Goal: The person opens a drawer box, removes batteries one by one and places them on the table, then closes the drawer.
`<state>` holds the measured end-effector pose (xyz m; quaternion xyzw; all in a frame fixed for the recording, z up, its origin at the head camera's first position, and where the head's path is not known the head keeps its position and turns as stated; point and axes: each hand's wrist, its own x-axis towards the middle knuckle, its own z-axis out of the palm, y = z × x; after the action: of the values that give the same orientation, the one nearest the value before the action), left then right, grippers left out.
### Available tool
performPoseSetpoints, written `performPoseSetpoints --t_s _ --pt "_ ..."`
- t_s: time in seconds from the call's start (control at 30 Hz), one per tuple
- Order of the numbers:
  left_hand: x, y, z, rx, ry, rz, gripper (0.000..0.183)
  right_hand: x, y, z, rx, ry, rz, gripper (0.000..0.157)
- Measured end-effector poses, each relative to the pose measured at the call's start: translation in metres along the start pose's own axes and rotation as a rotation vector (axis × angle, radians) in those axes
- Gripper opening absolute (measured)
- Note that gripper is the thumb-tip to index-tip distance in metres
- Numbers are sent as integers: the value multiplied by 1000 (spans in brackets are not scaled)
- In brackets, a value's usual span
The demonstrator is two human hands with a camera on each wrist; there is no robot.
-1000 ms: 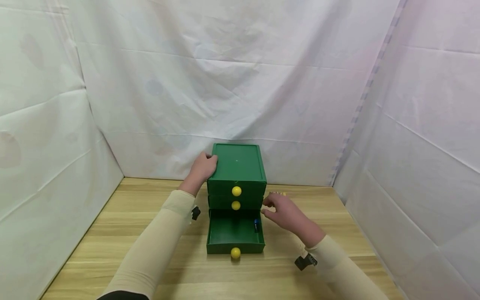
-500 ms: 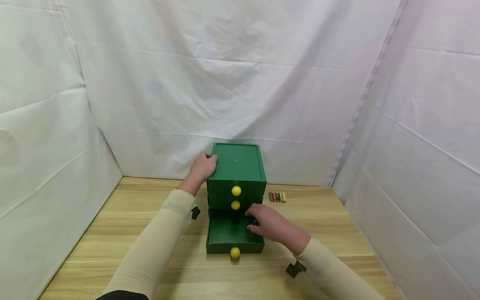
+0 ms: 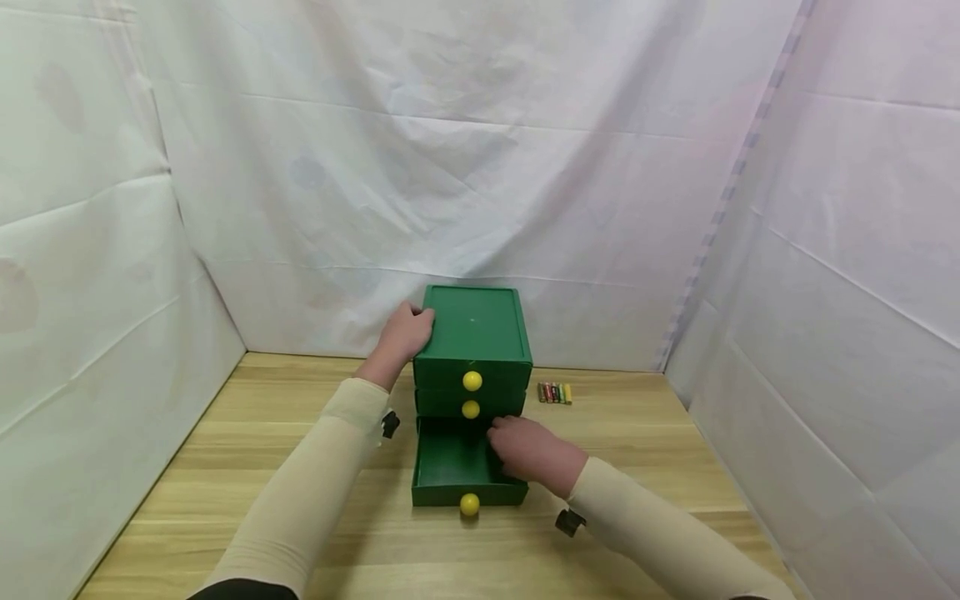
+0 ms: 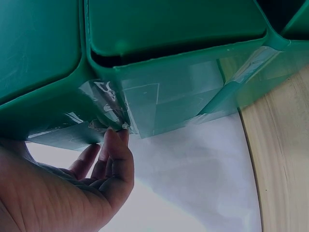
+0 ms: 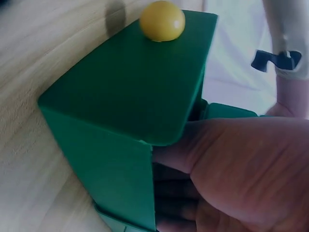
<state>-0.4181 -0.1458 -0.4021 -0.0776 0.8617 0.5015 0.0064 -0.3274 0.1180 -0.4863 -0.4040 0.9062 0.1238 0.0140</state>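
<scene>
A green drawer cabinet with yellow knobs stands at the back of the table, its bottom drawer pulled out. My left hand grips the cabinet's upper left edge; in the left wrist view its bent fingertips meet the taped side wall. Over the right side of the open drawer, my right hand reaches in. From the right wrist, the thumb and fingers go down behind the drawer's front panel, and the fingertips are hidden. The small blue battery there is covered, so I cannot tell whether the hand holds it.
Several small coloured batteries lie in a row on the wooden table, right of the cabinet. White cloth encloses the table at the back and both sides. A yellow knob juts forward from the open drawer.
My right hand has moved left from beside the cabinet into the open drawer, covering the blue battery and uncovering the battery row. The left hand has stayed on the cabinet.
</scene>
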Motion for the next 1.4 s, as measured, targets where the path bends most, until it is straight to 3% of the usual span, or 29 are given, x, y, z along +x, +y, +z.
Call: performPoseSetpoints --t_s 0.27,0.67,1.4 --pt "1 -1 1 2 4 1 61 10 -10 11 -150 -14 48 8" --pt "2 -2 2 -9 -8 6 60 11 -25 7 -279 -7 89 21" --pt "-2 1 -1 -39 -29 -8 60 17 -28 8 -303 -32 131 27"
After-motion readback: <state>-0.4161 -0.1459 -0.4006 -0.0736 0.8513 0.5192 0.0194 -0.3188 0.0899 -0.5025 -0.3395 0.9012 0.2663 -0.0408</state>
